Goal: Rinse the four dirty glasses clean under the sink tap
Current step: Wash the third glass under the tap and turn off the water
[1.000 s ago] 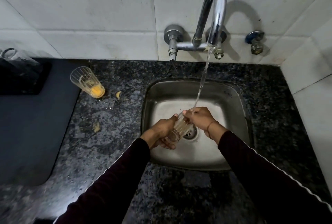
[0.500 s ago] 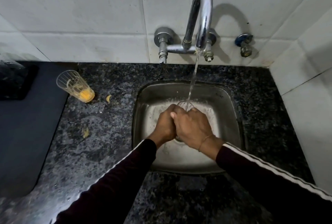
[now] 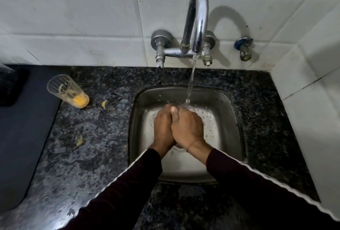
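1. Overhead, from the head view: left hand (image 3: 163, 128) and right hand (image 3: 187, 128) pressed together over the sink (image 3: 231, 119), both closed round a glass (image 3: 189, 107) — only its rim visible under the tap (image 3: 197, 21) stream.
2. Leftward on the counter (image 3: 92, 146): a second glass (image 3: 67, 91) with yellow residue.

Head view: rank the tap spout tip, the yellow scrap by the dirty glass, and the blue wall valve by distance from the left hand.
1. Tap spout tip, above, up-right of the left hand.
2. Yellow scrap, left on the counter.
3. Blue wall valve, far upper right.
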